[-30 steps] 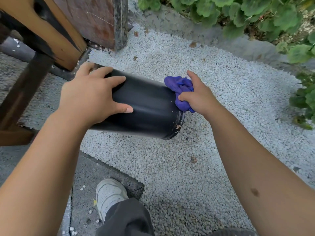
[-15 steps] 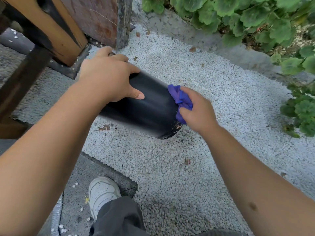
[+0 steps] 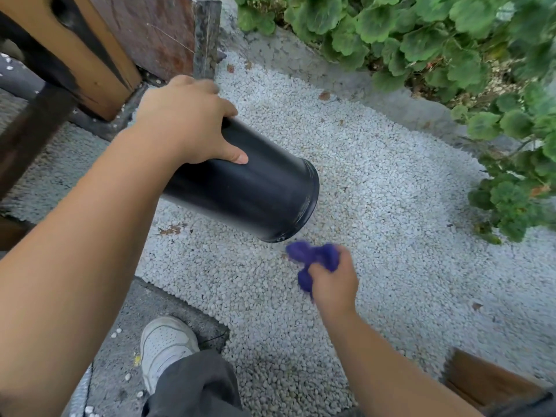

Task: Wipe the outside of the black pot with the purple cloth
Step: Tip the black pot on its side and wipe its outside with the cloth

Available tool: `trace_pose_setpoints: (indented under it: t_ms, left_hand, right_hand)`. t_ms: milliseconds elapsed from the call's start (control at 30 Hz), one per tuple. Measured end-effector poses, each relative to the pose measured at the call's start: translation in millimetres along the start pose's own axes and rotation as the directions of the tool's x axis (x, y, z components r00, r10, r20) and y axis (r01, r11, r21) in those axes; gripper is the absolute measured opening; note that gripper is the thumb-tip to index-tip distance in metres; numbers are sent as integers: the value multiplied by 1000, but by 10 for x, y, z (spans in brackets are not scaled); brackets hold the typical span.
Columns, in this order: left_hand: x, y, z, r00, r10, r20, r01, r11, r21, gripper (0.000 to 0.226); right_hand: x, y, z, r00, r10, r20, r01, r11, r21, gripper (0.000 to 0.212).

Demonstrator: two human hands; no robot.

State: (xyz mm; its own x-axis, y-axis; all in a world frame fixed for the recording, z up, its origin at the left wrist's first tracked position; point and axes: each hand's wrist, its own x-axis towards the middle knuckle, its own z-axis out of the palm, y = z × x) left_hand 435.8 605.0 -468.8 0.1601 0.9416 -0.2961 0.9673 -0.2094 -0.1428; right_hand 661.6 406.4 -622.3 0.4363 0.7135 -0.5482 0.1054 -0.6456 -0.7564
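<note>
Right now the left hand (image 3: 186, 121) grips the black pot (image 3: 252, 191) near one end, fingers over the top and thumb on the side, and holds it tipped on its side up above the white pebbles (image 3: 391, 236). Down below the pot's far end, the right hand (image 3: 332, 282) is curled tight around the purple cloth (image 3: 313, 260) (a bit blurry), not touching the pot. Green plants (image 3: 421, 40) grow nearby, and a white shoe (image 3: 164, 344) stands on the grey paving.
</note>
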Motion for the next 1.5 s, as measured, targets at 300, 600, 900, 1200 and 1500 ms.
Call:
trace_pose_setpoints:
  t_ms: [300,600,900,1200,1500]
  left_hand:
    - [-118,-265,172,914,8,-405,-380,364,-851,56]
    - [-874,133,931,809,-416,-415,-19,688,-725,36]
    - [-565,-115,628,795,-405,-451,28,768,-640,36]
    - [-254,-145,695,826,-40,-562,-135,954,-267,76]
    - [-266,-110,742,788,-111,-605,-117,938,-325,63]
  right_hand:
    - [190,-735,313,995,65,-78,7,718,696,21]
    - [389,-805,241,992,123,21,-106,750,653,33]
    - [599,-1113,123,992,-21,122,-63,763,643,27]
    - [911,-1376,235,909,-359,211,342,933,113,58]
    - [854,-1177,352,860,-503,92,507,861,-31,31]
